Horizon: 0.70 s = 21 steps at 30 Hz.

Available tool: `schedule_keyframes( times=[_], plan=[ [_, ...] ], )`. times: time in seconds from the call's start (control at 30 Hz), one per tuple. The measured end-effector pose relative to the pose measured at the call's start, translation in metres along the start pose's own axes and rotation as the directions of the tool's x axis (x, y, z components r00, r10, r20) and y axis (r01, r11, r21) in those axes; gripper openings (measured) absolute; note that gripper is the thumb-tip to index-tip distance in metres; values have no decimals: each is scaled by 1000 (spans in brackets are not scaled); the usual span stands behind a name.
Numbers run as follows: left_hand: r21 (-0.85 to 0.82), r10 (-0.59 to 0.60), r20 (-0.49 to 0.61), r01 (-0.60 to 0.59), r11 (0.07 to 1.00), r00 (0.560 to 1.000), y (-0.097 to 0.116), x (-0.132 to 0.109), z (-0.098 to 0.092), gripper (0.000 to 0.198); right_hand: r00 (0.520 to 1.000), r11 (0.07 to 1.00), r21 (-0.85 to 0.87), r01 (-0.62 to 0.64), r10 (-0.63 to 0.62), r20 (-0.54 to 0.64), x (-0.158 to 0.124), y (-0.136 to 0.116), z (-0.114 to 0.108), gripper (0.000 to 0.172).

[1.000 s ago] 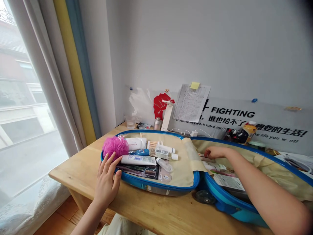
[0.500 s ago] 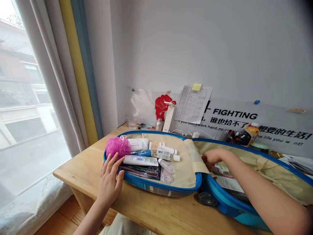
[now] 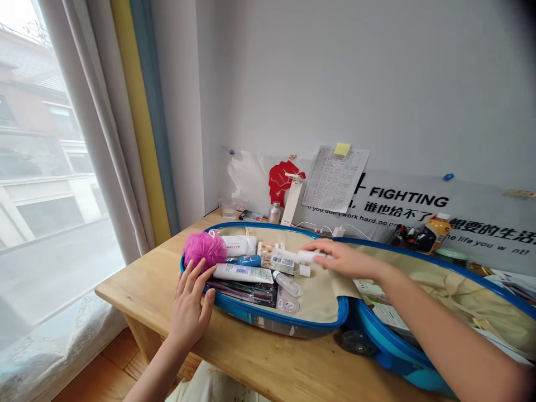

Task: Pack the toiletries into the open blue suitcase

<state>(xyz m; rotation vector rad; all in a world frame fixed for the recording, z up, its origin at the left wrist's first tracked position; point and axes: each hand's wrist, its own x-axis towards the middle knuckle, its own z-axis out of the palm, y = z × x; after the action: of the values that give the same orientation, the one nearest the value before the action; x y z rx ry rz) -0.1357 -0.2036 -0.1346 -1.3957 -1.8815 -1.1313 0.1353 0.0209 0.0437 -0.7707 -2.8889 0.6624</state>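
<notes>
An open blue suitcase with beige lining lies on the wooden table. My left hand rests with spread fingers against the pink bath puff at the left end. My right hand is closed on a small white tube above the left half's lining. Beside it lie clear bottles, a small clear bottle, cotton swabs, a blue item, a white tube, a white packet and dark toothbrush packs.
The suitcase's right half holds papers and packs. Behind the case stand a metal bottle, a clear cup, a white lamp and an orange bottle. A suitcase wheel sits near the table's front edge.
My right hand has come out of the suitcase's right half and moved left, now with a white tube in its fingers. My left hand stays at the puff. The view has shifted slightly.
</notes>
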Motion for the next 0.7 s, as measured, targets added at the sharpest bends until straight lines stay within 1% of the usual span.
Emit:
schedule_keyframes(
  times=[0.1, 0.13, 0.2, 0.27, 0.33, 0.4, 0.57, 0.63, 0.7],
  plan=[
    [-2, -8, 0, 8, 1000, 1000, 1, 1, -1, 40, 981, 988, -34, 149, -143, 128, 3, -30, 26, 35],
    [0, -8, 0, 8, 1000, 1000, 1, 1, -1, 40, 975, 984, -49, 174, -165, 152, 3, -35, 33, 33],
    [6, -1, 3, 1, 1000, 1000, 0, 1, -1, 40, 972, 978, -97, 186, -169, 162, 5, -40, 43, 28],
    [9, 9, 6, -9, 1000, 1000, -1, 0, -1, 39, 981, 973, -167, 160, -138, 136, 7, -37, 48, 20],
    [8, 17, 10, -17, 1000, 1000, -1, 0, -1, 39, 989, 964, -235, 125, -102, 107, 8, -32, 48, 12],
    [4, 17, 8, -17, 1000, 1000, -1, 0, -1, 38, 991, 954, -279, 112, -86, 103, 9, -28, 47, 8],
    [7, 16, -1, -16, 1000, 1000, 0, 1, -1, 38, 986, 943, -302, 138, -103, 129, 14, -24, 55, 11],
    [7, 16, -2, -16, 1000, 1000, -1, 1, -1, 38, 987, 944, -299, 139, -107, 119, 17, -24, 61, 10],
    [4, 14, 0, -14, 1000, 1000, -1, 1, -1, 38, 989, 949, -285, 133, -108, 102, 20, -22, 61, 10]
  ],
)
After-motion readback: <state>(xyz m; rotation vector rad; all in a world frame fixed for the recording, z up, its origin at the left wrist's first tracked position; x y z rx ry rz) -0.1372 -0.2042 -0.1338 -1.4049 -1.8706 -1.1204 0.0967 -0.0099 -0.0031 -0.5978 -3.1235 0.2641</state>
